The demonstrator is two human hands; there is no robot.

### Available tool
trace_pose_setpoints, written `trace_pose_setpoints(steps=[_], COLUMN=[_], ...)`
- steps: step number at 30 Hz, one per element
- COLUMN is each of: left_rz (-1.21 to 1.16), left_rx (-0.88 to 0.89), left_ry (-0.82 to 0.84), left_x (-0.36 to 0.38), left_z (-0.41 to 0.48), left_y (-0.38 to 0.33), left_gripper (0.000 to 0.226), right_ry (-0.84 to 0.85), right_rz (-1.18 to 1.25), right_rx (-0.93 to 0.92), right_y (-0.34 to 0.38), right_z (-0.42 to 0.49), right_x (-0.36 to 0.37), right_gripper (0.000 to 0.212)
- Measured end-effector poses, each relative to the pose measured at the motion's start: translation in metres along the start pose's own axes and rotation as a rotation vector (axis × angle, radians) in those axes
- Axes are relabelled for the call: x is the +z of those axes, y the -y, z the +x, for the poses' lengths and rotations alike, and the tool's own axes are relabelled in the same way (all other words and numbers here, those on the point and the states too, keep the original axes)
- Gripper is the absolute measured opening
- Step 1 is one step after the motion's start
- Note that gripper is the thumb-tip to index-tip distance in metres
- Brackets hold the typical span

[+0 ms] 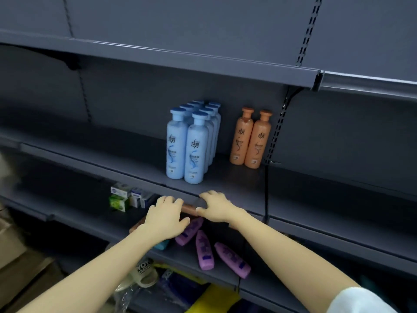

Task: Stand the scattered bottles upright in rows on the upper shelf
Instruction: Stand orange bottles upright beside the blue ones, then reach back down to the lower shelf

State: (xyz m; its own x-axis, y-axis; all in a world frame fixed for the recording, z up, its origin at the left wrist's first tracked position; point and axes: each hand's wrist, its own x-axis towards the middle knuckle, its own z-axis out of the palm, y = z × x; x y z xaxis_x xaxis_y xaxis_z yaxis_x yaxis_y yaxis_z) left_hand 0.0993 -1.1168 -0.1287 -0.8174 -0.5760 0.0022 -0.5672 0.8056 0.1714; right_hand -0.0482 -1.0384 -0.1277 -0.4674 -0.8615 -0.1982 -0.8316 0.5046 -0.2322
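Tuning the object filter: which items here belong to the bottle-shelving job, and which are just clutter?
Job: upper shelf; upright blue bottles; upright orange bottles; lying orange bottle between left hand and right hand; lying purple bottles.
Clutter: small boxes; mug; yellow packaging.

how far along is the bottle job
Done: blue bottles stand in two rows on the upper shelf, with two upright orange bottles beside them. In hand: the right hand grips a lying orange bottle on the lower shelf; the left hand is beside it, its grip hidden. Left: three purple bottles lying there.
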Motion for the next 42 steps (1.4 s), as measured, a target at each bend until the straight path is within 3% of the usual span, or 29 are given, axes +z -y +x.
trace_pose_setpoints(steps=[19,42], left_rz=[-0.033,-0.055], left_rx=[-0.030,-0.177], left_ry=[0.105,0.148], left_x=[0.046,0.059], left_z=[-0.136,-0.065], left_y=[0.059,0.100], left_gripper=[0.056,0.057], right_ry=[0.161,0.274], right_rz=[0.048,0.021], right_rx=[0.036,-0.044], right_y=[0.089,0.101], right_z=[-0.110,-0.017], right_x=[0.107,0.110], right_gripper=[0.063,0.057])
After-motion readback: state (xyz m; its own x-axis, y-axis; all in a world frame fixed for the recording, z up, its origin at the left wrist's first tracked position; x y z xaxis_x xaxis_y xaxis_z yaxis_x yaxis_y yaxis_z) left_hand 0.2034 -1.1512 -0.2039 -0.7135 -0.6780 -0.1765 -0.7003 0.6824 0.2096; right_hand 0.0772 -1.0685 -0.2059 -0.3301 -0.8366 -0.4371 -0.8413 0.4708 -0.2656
